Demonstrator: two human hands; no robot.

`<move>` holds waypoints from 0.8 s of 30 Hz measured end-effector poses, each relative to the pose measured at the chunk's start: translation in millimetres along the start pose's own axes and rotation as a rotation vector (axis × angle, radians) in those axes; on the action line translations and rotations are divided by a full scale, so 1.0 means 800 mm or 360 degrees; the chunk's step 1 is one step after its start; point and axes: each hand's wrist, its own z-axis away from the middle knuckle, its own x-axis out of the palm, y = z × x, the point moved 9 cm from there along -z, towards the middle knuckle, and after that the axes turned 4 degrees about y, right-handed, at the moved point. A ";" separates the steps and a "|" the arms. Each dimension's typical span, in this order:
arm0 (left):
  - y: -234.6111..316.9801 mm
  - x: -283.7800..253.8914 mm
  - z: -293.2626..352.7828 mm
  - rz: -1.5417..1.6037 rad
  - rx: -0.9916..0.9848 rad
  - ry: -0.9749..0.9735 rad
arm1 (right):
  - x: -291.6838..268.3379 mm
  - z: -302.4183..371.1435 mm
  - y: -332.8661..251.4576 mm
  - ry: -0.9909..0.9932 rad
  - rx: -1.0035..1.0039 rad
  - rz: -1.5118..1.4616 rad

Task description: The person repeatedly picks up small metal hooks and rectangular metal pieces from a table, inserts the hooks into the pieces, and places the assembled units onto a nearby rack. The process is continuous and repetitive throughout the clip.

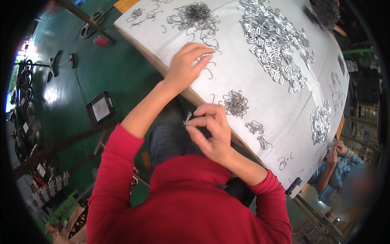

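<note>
My left hand reaches over the near edge of the white-covered table. Its thumb and forefinger are slightly apart, close to a few loose bent wire hooks. Held off the table above my lap, my right hand pinches a small shiny metal piece between thumb and fingertips; its exact form is too blurred to tell. Beside this hand on the table lies a heap of wire hooks, with smaller clusters of hooks nearby.
A large pile of flat metal buckles covers the table's middle, and a smaller buckle pile lies to the right. More hooks lie at far left. Another person works at the right. A black tray stands on the green floor.
</note>
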 end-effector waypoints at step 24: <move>-0.009 -0.019 0.051 0.0749 -0.1245 -0.0187 | 0.000 -0.016 0.009 0.0055 -0.0074 0.0066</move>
